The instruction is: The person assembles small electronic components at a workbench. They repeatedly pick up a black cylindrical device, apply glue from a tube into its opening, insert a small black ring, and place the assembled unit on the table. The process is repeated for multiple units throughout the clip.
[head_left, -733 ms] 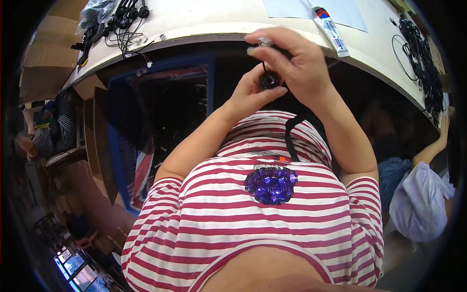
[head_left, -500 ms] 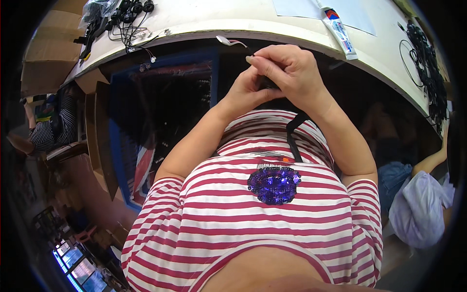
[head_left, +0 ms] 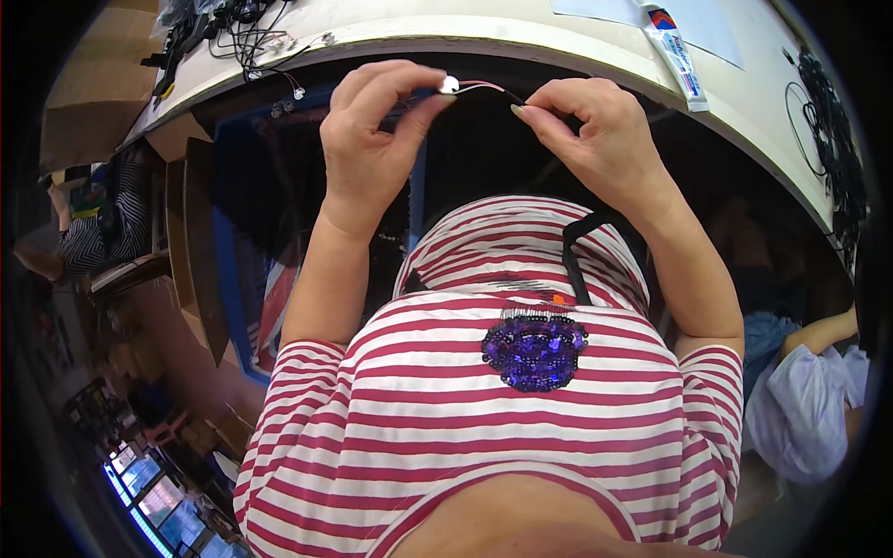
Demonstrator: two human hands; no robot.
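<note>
Between the thumb and fingertips of my left hand (head_left: pixel 372 139) is a small white round piece (head_left: pixel 450 85), too small to tell its kind. From it thin pink and dark wires (head_left: pixel 484 85) arch across to a black cable (head_left: pixel 514 96). My right hand (head_left: pixel 600 130) pinches that cable between thumb and forefinger; the rest of the cable is hidden by the hand and the dark background. Both hands are raised in front of my striped shirt, just off the near edge of the white table (head_left: pixel 391 58).
Black cables with small wired ends (head_left: pixel 251 42) lie on the table at left, a white tube (head_left: pixel 676 60) and a dark cable bundle (head_left: pixel 823 139) at right. Cardboard boxes (head_left: pixel 102 93) stand at left. Below is a blue-edged container (head_left: pixel 228 251). Other people sit on both sides.
My hands were together on the black cable. Now my left hand has moved left and up and grips the white round piece. My right hand has shifted slightly right.
</note>
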